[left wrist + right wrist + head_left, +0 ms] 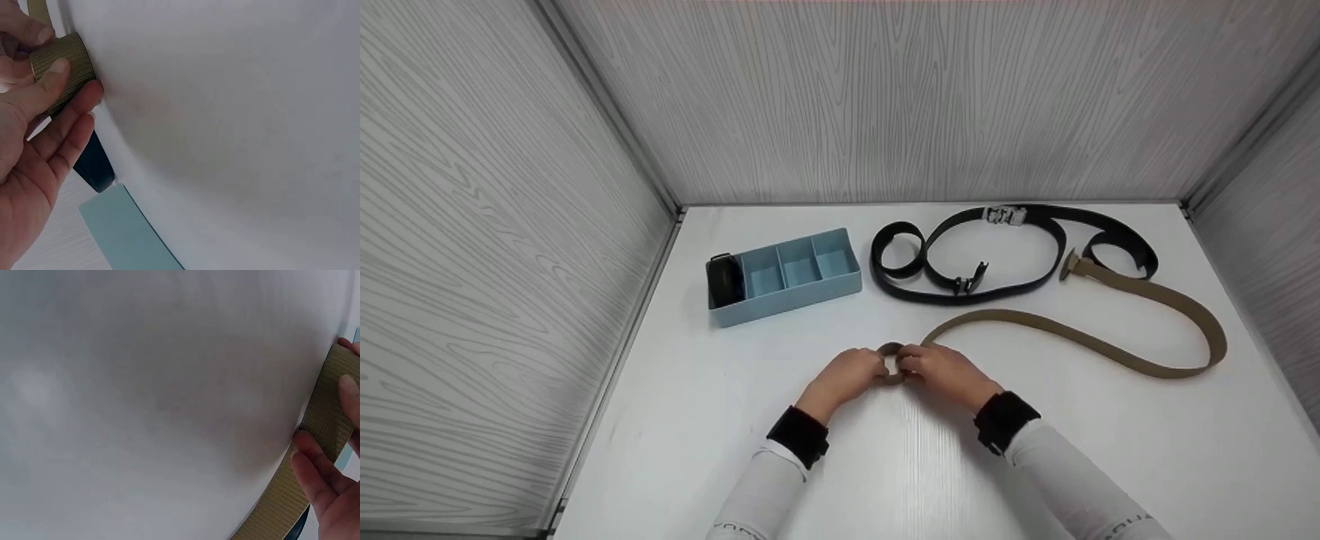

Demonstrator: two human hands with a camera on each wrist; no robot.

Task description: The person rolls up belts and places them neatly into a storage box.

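A tan webbing belt (1080, 341) was seen lying across the right half of the white table (885, 465), its free length curving from a buckle end in the upper right, round the right side and back toward the lower centre of the head view. There, its near end had been wound into a small tight coil, which was held between both hands. The left hand (846, 379) was closed on the coil from the left; in the left wrist view its thumb and fingertips (59, 67) were curled round the woven roll at the upper left of the frame. The right hand (941, 371) was pressed against the coil from the right, and in the right wrist view its fingers (315, 464) were laid on the tan strap at the right edge, curled over it. Above the hands, in the upper centre, a black belt (997, 259) was spread in loose loops just beside the tan one. To the upper left, a pale blue divided tray (810, 289) was placed, with a dark rolled item in its leftmost compartment.
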